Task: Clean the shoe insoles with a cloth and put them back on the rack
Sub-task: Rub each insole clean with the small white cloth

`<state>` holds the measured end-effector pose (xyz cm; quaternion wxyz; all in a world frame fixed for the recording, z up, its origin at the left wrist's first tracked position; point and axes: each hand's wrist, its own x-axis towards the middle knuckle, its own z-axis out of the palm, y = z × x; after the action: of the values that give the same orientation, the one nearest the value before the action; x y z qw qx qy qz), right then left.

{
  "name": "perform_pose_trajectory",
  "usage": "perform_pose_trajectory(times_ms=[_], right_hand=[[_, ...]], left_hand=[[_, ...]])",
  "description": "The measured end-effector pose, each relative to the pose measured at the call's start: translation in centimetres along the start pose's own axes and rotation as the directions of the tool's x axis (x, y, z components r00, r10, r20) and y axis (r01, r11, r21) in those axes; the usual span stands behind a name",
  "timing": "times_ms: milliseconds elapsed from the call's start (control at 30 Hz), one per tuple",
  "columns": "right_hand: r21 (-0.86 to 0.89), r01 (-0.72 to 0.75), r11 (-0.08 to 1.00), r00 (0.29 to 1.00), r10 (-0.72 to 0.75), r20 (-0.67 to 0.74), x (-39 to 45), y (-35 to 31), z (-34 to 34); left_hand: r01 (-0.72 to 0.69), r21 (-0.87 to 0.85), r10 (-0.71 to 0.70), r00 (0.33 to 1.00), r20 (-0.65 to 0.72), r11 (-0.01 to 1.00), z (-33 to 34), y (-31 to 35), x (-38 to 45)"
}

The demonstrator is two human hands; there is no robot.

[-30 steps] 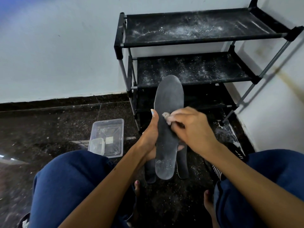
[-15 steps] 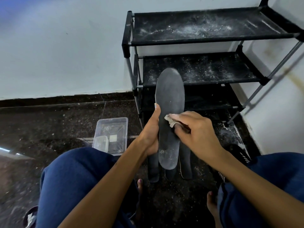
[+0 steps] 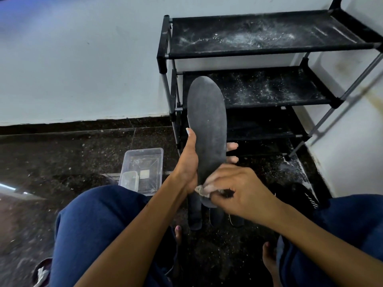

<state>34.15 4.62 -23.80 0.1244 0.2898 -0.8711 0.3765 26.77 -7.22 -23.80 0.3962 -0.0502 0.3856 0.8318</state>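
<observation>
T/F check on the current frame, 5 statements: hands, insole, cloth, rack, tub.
1. The left hand grips the insole and holds it upright. True.
2. The right hand holds the cloth at the insole's top end. False: the cloth is at the lower end.
3. The rack shelves are dusted with white specks. True.
4. The clear plastic tub sits on the rack's top shelf. False: it stands on the floor, left of the rack.
5. The held insole is white. False: it is dark grey.
</observation>
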Motion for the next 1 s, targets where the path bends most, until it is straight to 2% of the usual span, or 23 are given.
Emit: perform_pose_trajectory(times_ms=[133, 200, 300, 500, 667, 700, 767, 833, 900, 1000], right_hand=[[-0.08, -0.043, 0.996, 0.971, 0.023, -0.238, 0.7, 0.5, -0.3], [-0.13, -0.086, 0.988, 0.952, 0.043, -0.302, 0.8, 0.7, -0.4], [-0.181, -0.072, 0.981, 0.968, 0.024, -0.252, 0.7, 0.9, -0.4], [-0.159, 0.078, 0.984, 0.992, -0.094, -0.09, 0.6, 0.5, -0.4], [-0.053, 0.047, 0.998, 0.993, -0.04, 0.113, 0.1, -0.2, -0.7], [-0.016, 0.026, 1.0, 0.995, -0.024, 0.097, 0.0, -0.4, -1.0], [0.02, 0.014, 1.0, 0.998, -0.013, -0.067, 0.2, -0.7, -1.7], [-0.071, 0.021, 0.997, 0.972, -0.037, -0.232, 0.7, -0.5, -2.2], [-0.195, -0.015, 0.981, 0.969, -0.034, -0.244, 0.9, -0.1, -2.0], [-0.249, -0.046, 0.967, 0.991, 0.012, -0.134, 0.4, 0.4, -0.8]], left_hand=[[0.059, 0.06, -0.063, 0.995, 0.074, 0.996, 0.1, 0.0, -0.6], [0.084, 0.069, -0.089, 0.994, 0.065, 0.994, 0.2, -0.3, -0.7], [0.08, 0.062, -0.083, 0.995, 0.053, 0.995, 0.2, -0.5, -0.5], [0.035, -0.001, -0.035, 0.997, 0.075, 0.999, 0.0, -0.2, -0.5], [0.006, -0.056, -0.001, 0.995, 0.101, 0.998, -0.1, 0.0, -0.6], [0.003, -0.049, 0.002, 0.995, 0.102, 0.999, 0.0, 0.1, -0.6], [0.001, 0.004, -0.001, 0.997, 0.076, 1.0, 0.2, 0.1, -0.5], [0.0, 0.052, -0.002, 0.999, 0.033, 0.999, 0.2, 0.0, -0.3], [-0.004, 0.057, 0.003, 1.0, 0.008, 0.998, 0.2, -0.1, -0.3], [0.008, 0.05, -0.009, 1.0, 0.022, 0.999, 0.6, -0.4, -0.4]])
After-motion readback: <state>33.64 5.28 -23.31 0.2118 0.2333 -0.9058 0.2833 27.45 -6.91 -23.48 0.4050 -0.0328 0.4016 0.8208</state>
